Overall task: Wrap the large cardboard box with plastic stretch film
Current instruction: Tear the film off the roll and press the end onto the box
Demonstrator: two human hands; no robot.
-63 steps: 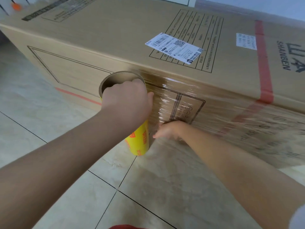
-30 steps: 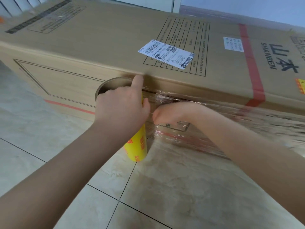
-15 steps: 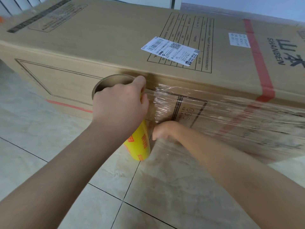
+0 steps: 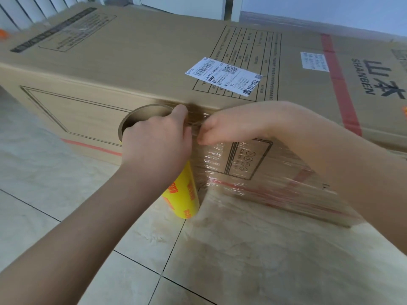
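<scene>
Left hand grips yellow stretch-film roll upright beside cardboard box on floor, anchoring it; right hand pinches film at box's top edge, likely pressing it down.

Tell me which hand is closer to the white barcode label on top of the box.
Right. The right hand sits at the box's top edge just below the barcode label; the left hand grips the film roll farther left and lower.

Pale beige marbled floor tiles with thin dark grout lines cover the ground. At the top, a light blue-grey wall meets a white door frame; white vertical slats stand upper left. Soft, even light.
</scene>
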